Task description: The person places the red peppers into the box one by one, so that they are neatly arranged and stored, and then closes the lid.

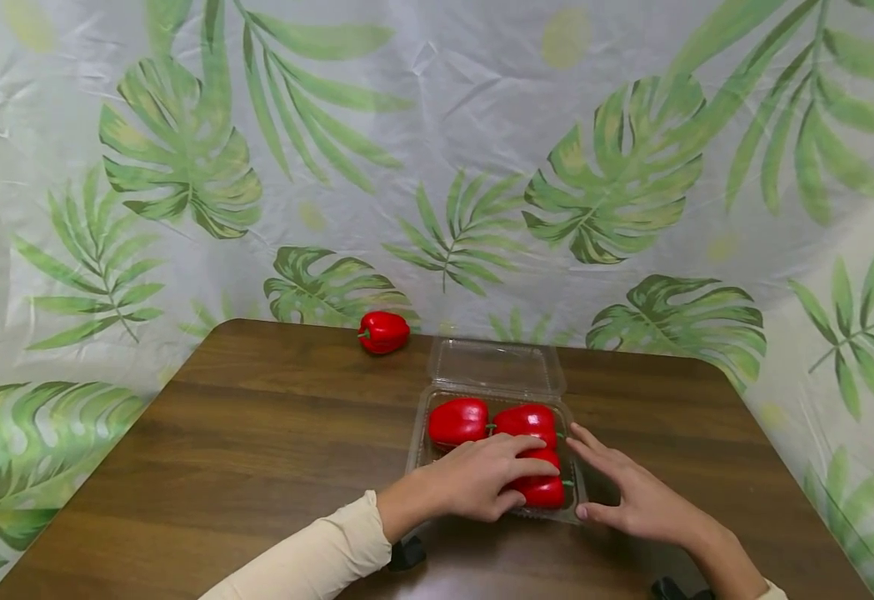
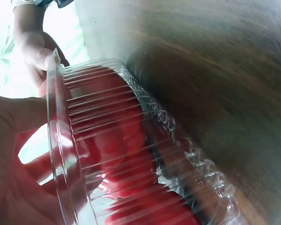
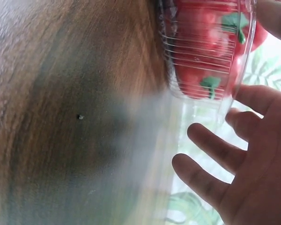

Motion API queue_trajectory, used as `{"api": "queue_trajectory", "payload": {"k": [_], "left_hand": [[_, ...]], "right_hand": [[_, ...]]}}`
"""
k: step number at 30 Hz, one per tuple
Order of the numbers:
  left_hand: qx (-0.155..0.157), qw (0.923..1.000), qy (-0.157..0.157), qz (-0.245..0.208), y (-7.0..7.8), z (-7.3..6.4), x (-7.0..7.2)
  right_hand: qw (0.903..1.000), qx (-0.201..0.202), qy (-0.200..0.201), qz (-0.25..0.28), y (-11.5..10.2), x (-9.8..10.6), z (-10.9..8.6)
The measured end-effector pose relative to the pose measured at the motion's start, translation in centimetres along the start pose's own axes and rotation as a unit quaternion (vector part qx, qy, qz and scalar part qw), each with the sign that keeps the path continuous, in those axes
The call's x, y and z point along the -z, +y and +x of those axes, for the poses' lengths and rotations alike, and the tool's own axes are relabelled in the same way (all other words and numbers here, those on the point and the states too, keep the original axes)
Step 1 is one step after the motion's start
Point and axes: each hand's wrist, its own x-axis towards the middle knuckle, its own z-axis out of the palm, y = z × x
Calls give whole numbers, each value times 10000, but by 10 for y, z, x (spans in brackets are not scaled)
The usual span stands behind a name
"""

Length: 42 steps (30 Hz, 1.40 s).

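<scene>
A clear plastic clamshell container (image 1: pixel 416 437) lies on the table with its lid folded back. Red bell peppers with green stems fill much of it: one at the back left (image 1: pixel 457 419), one at the back right (image 1: pixel 522 415), and one at the front right (image 1: pixel 546 495). My left hand (image 1: pixel 474 477) reaches over the front left part and grips the front right pepper, fingers across its top and thumb on its near side. The front left of the container is hidden under that hand. Beside the right rim, my right hand (image 1: pixel 635 498) has its fingers spread, fingertips right at the edge.
The clear lid (image 1: pixel 496 368) extends toward the table's back edge. Another red bell pepper (image 1: pixel 384 333) lies at that edge, left of the lid. Behind the brown wooden table (image 1: pixel 257 467) hangs a leaf-patterned curtain (image 1: pixel 451 125).
</scene>
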Motion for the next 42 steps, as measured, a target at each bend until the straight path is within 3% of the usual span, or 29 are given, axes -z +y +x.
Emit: {"api": "queue_trajectory", "payload": {"k": [12, 22, 30, 35, 42], "left_hand": [[25, 9999, 7, 112, 1, -1, -3], [127, 9996, -174, 194, 2, 1, -6], [131, 9997, -83, 187, 2, -2, 0], [207, 9997, 103, -30, -7, -10, 5], [499, 9937, 847, -535, -37, -25, 28]], "right_hand": [[10000, 4, 50, -31, -1, -1, 0], [9999, -64, 56, -89, -3, -1, -1], [9999, 27, 112, -105, -3, 0, -1], [9995, 166, 158, -205, -3, 0, 0], [9988, 136, 219, -415, -3, -2, -1]]}}
